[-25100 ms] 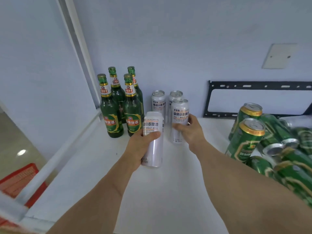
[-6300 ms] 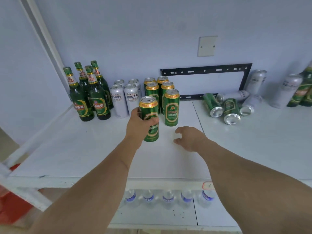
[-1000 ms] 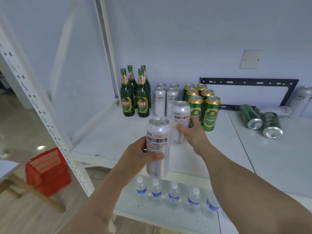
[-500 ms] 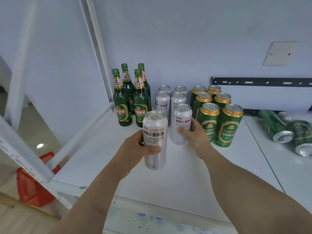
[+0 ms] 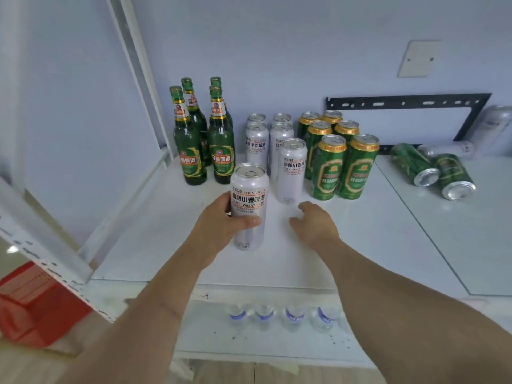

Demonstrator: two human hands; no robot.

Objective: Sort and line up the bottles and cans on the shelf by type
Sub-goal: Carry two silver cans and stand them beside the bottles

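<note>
My left hand (image 5: 221,225) grips a white wheat-beer can (image 5: 249,206) upright just above the white shelf (image 5: 388,231), in front of the rows. My right hand (image 5: 315,225) hovers open and empty just in front of another white can (image 5: 292,170), which stands at the front of the white rows. Behind it stand several white cans (image 5: 257,145). Several green bottles (image 5: 219,145) stand upright to their left, and several green cans (image 5: 343,164) in rows to their right. Two green cans (image 5: 435,170) lie on their sides at the right.
A white upright post (image 5: 138,70) rises left of the bottles. A black metal bracket (image 5: 410,101) hangs on the back wall, with white cans (image 5: 493,128) lying near it. Small water bottles (image 5: 279,317) stand on the lower shelf. A red basket (image 5: 30,303) sits on the floor at left.
My right hand has let go of the white can, which now stands at the front of the white rows, and has drawn back. My left hand still holds its can.
</note>
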